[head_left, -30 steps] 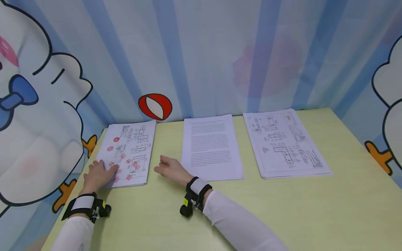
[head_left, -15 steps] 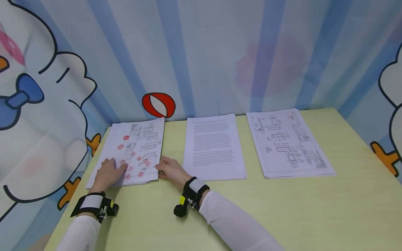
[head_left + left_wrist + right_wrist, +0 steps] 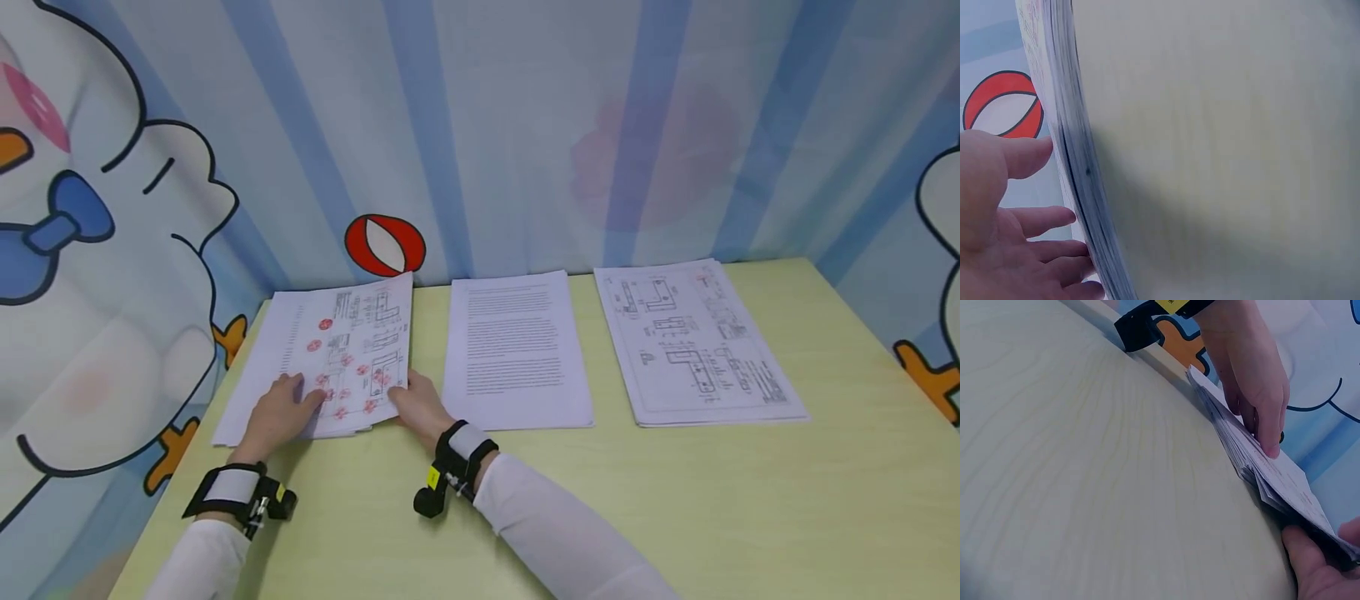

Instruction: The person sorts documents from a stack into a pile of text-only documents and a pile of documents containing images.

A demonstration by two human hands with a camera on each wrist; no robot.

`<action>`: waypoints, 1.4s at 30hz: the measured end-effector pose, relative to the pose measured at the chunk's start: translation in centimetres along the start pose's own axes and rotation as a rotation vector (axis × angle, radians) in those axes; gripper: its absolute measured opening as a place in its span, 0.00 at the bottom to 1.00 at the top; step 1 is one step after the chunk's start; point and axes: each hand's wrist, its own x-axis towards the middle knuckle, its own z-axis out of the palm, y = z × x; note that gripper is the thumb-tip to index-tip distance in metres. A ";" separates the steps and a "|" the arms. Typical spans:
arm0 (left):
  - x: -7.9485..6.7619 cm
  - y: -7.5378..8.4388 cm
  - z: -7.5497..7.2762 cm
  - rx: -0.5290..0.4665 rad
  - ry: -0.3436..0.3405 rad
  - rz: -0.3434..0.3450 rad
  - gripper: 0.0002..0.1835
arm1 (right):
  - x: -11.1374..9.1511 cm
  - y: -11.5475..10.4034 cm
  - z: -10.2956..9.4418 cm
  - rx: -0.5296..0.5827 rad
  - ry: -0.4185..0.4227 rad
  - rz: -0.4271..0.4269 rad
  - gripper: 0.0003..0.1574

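Pinching top sheets (image 3: 371, 333) by right edge with right hand (image 3: 423, 408); resting left hand (image 3: 273, 417) on them with thumb spread. Apparently separating them from stack (image 3: 261, 362) at left of table (image 3: 750, 500); likely needing steady pinch next.

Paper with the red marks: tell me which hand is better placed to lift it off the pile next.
Likely the right: the right hand pinches the paper at its lower right edge, while the left hand rests on the pile, better suited to steadying it.
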 end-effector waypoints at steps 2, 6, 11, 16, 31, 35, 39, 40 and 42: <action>0.0 0.2 0.1 -0.018 0.007 0.002 0.36 | 0.0 0.1 -0.1 -0.030 0.045 -0.007 0.24; 0.1 0.4 0.2 -0.054 0.008 -0.017 0.37 | -0.2 0.0 -0.3 -0.078 0.130 -0.023 0.27; 0.3 0.6 0.4 -0.121 0.033 -0.063 0.38 | -0.7 -0.2 -0.8 -0.091 0.205 -0.051 0.26; 0.7 1.1 0.5 -0.210 0.075 -0.087 0.40 | -1.2 -1.0 -1.7 -0.010 0.201 -0.067 0.22; 1.5 3.1 0.7 -0.766 0.121 -0.233 0.40 | -2.7 -3.9 -4.4 0.155 0.133 -0.106 0.19; 2.6 1.8 1.3 -0.829 0.140 -0.159 0.41 | -3.2 -5.0 -4.9 0.181 0.086 -0.085 0.20; 2.5 2.1 1.0 -0.916 0.117 -0.032 0.36 | -3.7 -6.2 -6.0 0.174 0.050 -0.064 0.21; 2.1 2.8 0.7 -0.931 0.108 -0.004 0.34 | -3.8 -6.5 -6.4 0.163 0.045 -0.063 0.21; 1.2 4.5 -0.1 -0.970 0.081 0.044 0.30 | -3.9 -7.1 -7.3 0.108 0.064 -0.061 0.21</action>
